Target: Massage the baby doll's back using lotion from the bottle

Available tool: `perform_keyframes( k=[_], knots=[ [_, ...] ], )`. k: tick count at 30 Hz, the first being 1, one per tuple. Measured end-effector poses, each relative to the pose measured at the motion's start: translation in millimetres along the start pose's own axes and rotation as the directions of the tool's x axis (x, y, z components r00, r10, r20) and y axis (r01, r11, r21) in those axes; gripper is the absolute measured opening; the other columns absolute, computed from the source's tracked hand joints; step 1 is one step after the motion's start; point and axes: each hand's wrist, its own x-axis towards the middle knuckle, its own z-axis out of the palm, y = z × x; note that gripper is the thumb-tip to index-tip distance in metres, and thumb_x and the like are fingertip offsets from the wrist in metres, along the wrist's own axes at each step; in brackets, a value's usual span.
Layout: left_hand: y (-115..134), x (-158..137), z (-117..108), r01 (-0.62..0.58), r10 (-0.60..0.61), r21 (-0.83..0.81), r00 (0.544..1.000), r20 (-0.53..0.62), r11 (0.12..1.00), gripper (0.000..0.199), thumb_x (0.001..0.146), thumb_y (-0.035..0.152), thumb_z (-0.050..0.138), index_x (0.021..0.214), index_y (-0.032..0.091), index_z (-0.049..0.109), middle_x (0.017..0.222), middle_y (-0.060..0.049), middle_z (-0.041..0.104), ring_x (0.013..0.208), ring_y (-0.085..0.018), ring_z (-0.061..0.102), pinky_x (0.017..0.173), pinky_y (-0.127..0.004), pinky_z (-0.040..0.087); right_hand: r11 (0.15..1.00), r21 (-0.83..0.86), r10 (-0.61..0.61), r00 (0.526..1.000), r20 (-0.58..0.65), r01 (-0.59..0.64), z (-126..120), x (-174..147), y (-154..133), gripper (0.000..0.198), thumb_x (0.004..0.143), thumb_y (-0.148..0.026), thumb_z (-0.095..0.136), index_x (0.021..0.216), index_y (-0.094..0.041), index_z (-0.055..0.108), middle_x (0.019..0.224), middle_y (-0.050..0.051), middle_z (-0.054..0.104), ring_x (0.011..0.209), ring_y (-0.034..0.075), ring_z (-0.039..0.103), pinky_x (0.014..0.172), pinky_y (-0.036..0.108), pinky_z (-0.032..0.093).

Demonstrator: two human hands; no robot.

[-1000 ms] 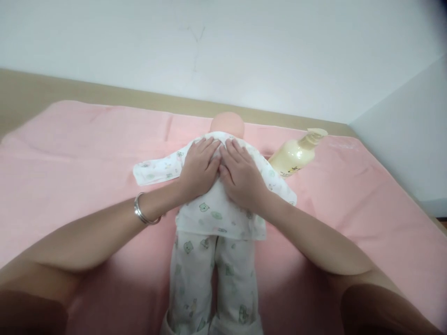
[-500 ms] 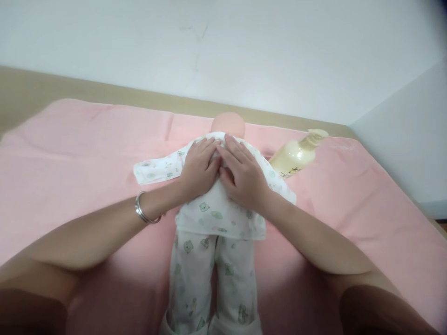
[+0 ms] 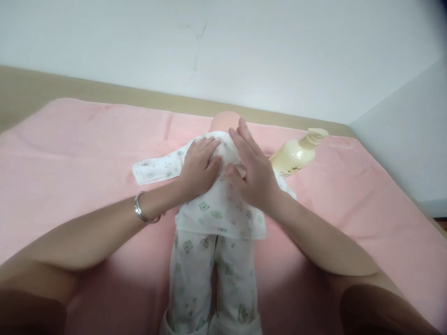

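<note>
A pink blanket [image 3: 70, 153] covers the bed, bearing a clothed doll [image 3: 213, 223] and lotion bottle [image 3: 293, 156].

The doll's feet [image 3: 213, 325] are cut off below — its face turned away, unseen.

There is one doll [image 3: 216, 218] in printed pyjamas, lying in the middle of one pink blanket [image 3: 70, 158]. One cream pump bottle [image 3: 296, 153] lies to the right of it, toward the far side. Two hands are counted, a left hand [image 3: 199, 170] and a right hand [image 3: 253, 174], with one set of silver bangles [image 3: 141, 209] on the left wrist.
</note>
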Motion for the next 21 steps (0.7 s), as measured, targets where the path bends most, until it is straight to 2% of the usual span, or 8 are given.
perform_keyframes(
  k=[2,4,8,11,13,16,18,21],
  knots=[
    [0,0,0,0.038,-0.038,-0.017,0.999,0.010,0.999,0.053,0.096,0.034,0.031,0.139,0.014,0.052,0.152,-0.011,0.048,0.146,-0.025,0.039,0.126,-0.051,0.028,1.000,-0.024,0.012,0.999,-0.042,-0.013,-3,1,0,0.062,0.094,-0.022,0.040,0.155,-0.024,0.028,0.166,0.004,0.016,0.153,0.027,0.023,0.120,0.052,0.038],
    [0,0,0,0.050,-0.049,-0.031,0.999,0.019,0.998,0.053,0.096,0.035,0.031,0.139,0.014,0.053,0.152,-0.010,0.049,0.146,-0.024,0.039,0.127,-0.050,0.027,0.999,-0.038,0.033,0.999,-0.041,-0.035,4,0,4,0.064,0.094,-0.022,0.039,0.156,-0.024,0.025,0.167,0.005,0.014,0.155,0.027,0.017,0.122,0.056,0.033],
    [0,1,1,0.039,-0.038,-0.031,0.999,0.021,0.999,0.051,0.096,0.034,0.030,0.136,0.015,0.054,0.151,-0.010,0.050,0.145,-0.023,0.041,0.128,-0.048,0.026,0.997,-0.030,0.070,0.996,0.063,-0.068,30,-5,15,0.057,0.094,-0.022,0.034,0.150,-0.013,0.037,0.161,0.014,0.029,0.153,0.025,0.023,0.126,0.057,0.024],
    [1,1,0,0.052,-0.051,-0.033,0.998,0.036,0.998,0.053,0.096,0.034,0.029,0.138,0.014,0.053,0.152,-0.010,0.048,0.146,-0.023,0.040,0.129,-0.048,0.025,0.997,-0.036,0.068,0.995,0.076,-0.065,32,-3,18,0.057,0.094,-0.024,0.037,0.150,-0.012,0.038,0.161,0.015,0.030,0.154,0.025,0.021,0.126,0.057,0.024],
    [2,0,-2,0.080,-0.079,-0.040,0.996,0.046,0.996,0.054,0.096,0.036,0.030,0.140,0.014,0.052,0.154,-0.010,0.046,0.147,-0.024,0.037,0.129,-0.050,0.024,0.997,-0.065,0.040,0.999,0.034,-0.038,18,2,17,0.059,0.093,-0.025,0.039,0.152,-0.016,0.034,0.163,0.012,0.025,0.155,0.026,0.018,0.125,0.058,0.025],
    [2,0,-2,0.108,-0.105,-0.053,0.993,0.049,0.993,0.055,0.095,0.037,0.031,0.142,0.015,0.051,0.156,-0.009,0.044,0.148,-0.026,0.036,0.129,-0.051,0.024,0.984,-0.177,-0.019,0.994,-0.108,0.000,-22,14,19,0.058,0.094,-0.024,0.040,0.151,-0.019,0.034,0.164,0.011,0.023,0.154,0.026,0.018,0.125,0.056,0.024],
    [-1,-1,-1,0.093,-0.091,-0.064,0.995,0.032,0.994,0.054,0.096,0.035,0.030,0.140,0.015,0.053,0.154,-0.009,0.046,0.147,-0.025,0.037,0.129,-0.050,0.026,0.963,-0.270,-0.071,0.963,-0.261,-0.002,-54,20,29,0.057,0.093,-0.020,0.041,0.149,-0.013,0.038,0.162,0.016,0.027,0.154,0.027,0.019,0.127,0.053,0.021],
    [-5,-1,1,0.072,-0.072,-0.092,0.997,0.001,0.993,0.052,0.096,0.032,0.028,0.138,0.016,0.056,0.151,-0.009,0.049,0.145,-0.024,0.040,0.128,-0.049,0.028,0.940,-0.328,-0.075,0.879,-0.471,-0.096,-94,25,63,0.059,0.089,-0.015,0.040,0.148,-0.005,0.040,0.160,0.020,0.030,0.153,0.026,0.025,0.126,0.050,0.022]
  ],
)
